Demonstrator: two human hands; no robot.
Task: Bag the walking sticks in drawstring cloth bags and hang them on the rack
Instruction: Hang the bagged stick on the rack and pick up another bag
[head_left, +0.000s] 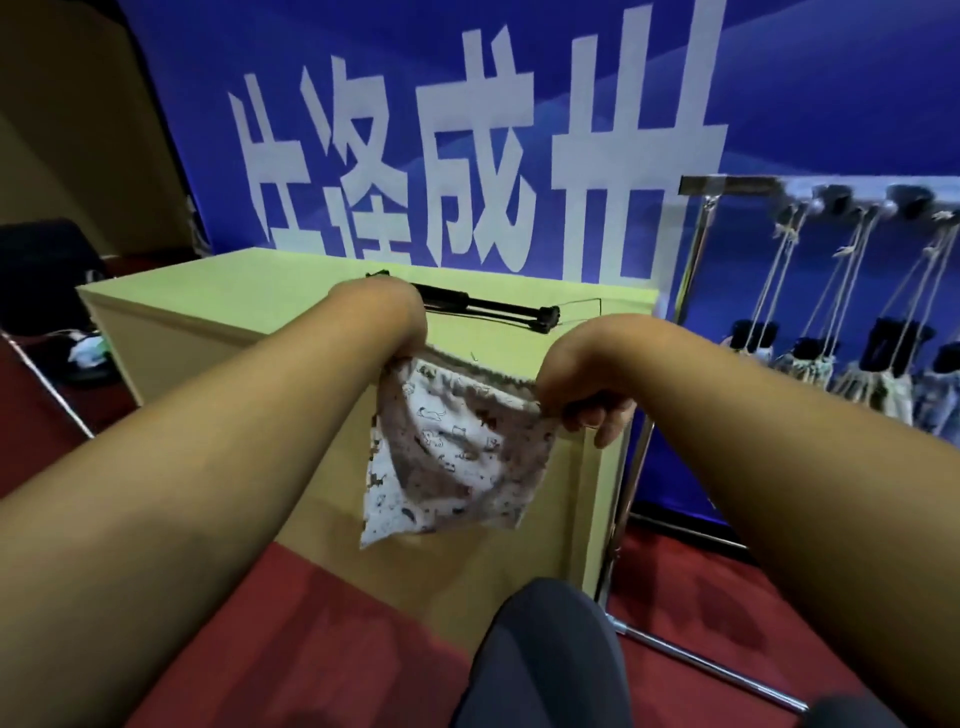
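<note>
Cloth bag (457, 447) hangs stretched between both grips: left hand (402, 327), right hand (592, 400) pinch hem, wrists bent down.

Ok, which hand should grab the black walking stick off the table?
Left hand, probably: it grips the cat-print cloth bag beside the folded black walking stick; the right hand grips lower, at the front corner of the pale green table.

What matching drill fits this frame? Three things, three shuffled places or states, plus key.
1 cloth bag
2 walking stick
3 bagged sticks

A hang by cords on the rack
B black, lies on the table
C gripped at its mouth by the left hand and right hand

Pairs: 1-C, 2-B, 3-A
</note>
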